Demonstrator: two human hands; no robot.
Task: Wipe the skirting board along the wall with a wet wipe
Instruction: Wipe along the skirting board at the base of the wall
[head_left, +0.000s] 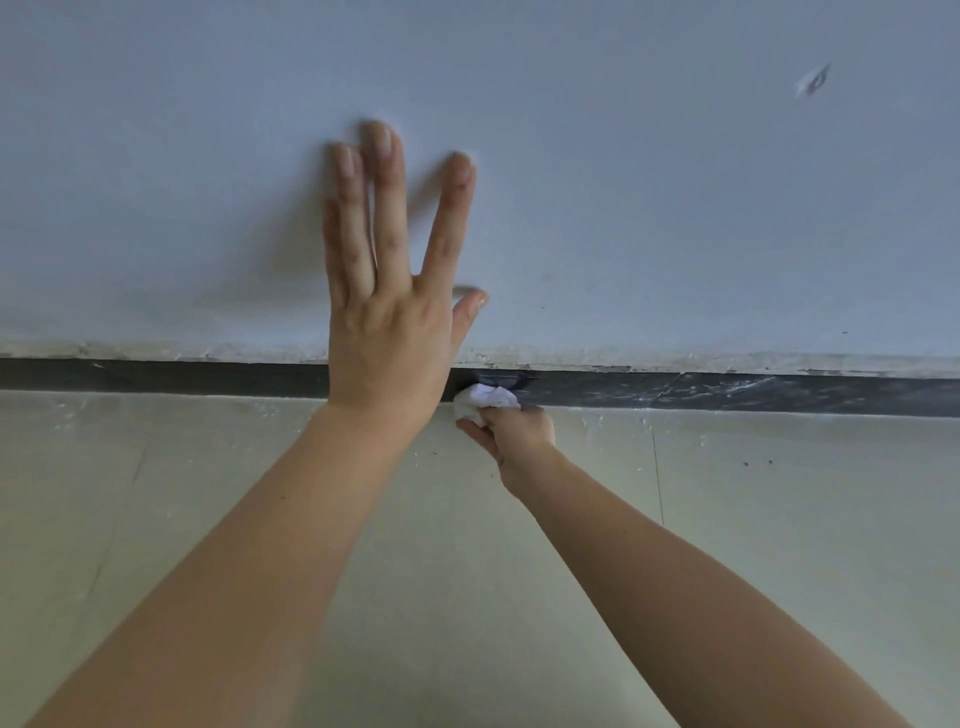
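The pale grey wall (675, 182) fills the upper half of the frame, and the cream tiled floor (779, 519) fills the lower half. Between them the dark skirting board (156, 375) runs as a narrow band from the left edge to the right. It looks clean and even on the left and is streaked with whitish smears on the right.

The left hand (389, 332) is raised at the centre with its fingers straight and spread, holding nothing. The fingertips are blurred, so it may be resting flat on the wall, though contact is not certain.

Just to its right and lower, the right hand (519, 436) has its fingers curled round a bunched white wet wipe (485, 399), which is pressed against the skirting board at mid-frame.

A small pale scuff (813, 80) marks the wall in the upper right.
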